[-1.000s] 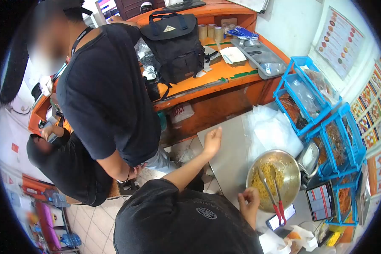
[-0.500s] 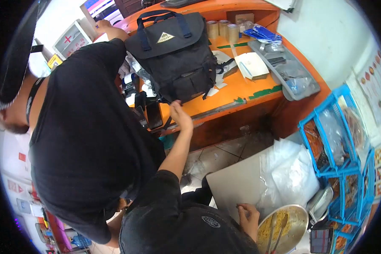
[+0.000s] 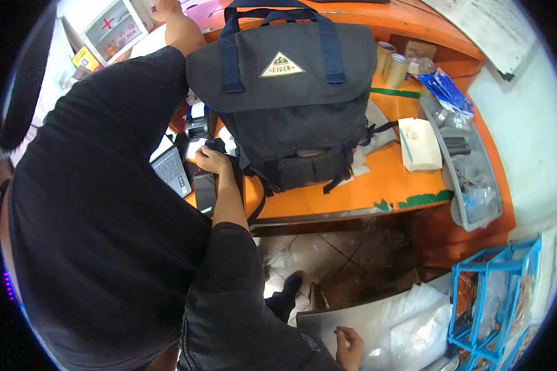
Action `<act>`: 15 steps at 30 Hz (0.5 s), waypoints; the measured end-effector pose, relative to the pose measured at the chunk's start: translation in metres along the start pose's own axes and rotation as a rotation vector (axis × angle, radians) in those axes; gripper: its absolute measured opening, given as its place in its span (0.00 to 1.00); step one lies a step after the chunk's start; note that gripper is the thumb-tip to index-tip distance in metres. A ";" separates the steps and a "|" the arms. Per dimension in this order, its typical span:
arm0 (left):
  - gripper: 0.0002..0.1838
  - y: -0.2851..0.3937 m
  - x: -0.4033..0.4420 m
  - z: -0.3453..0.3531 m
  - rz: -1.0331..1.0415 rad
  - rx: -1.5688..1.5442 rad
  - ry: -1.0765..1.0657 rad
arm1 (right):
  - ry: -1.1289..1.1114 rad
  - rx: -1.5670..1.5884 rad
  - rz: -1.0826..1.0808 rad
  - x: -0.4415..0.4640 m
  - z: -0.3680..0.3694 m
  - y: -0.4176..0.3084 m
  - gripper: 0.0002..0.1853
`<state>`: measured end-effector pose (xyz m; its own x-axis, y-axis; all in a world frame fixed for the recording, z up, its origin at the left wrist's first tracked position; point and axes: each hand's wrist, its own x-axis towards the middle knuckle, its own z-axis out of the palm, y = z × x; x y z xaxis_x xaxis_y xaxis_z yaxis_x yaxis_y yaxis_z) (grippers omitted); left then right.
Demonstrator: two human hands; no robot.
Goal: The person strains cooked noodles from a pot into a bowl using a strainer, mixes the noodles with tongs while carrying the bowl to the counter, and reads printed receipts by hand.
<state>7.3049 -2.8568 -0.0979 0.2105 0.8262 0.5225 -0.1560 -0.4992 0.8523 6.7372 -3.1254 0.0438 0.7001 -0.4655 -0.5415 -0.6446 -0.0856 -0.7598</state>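
Bright indoor light, sheen on plastic bags [image 3: 424, 316], shadow beneath orange counter [image 3: 377, 185]; fisheye curving, black edges

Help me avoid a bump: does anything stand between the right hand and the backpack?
Nothing visible stands up between the right hand and the backpack; only part of the metal table, the floor and the counter's front edge lie between.

Backpack [image 3: 291, 105] on counter [image 3: 328, 201], tray [image 3: 470, 179] right of it
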 end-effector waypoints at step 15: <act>0.14 -0.037 0.075 0.098 -0.049 0.256 -0.366 | -0.091 -0.238 0.105 0.098 0.020 0.054 0.18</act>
<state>7.4206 -2.8021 -0.0879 0.5467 0.7268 0.4157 0.0970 -0.5481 0.8307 6.7767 -3.1577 -0.0576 0.6432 -0.4025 -0.6514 -0.7618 -0.2507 -0.5973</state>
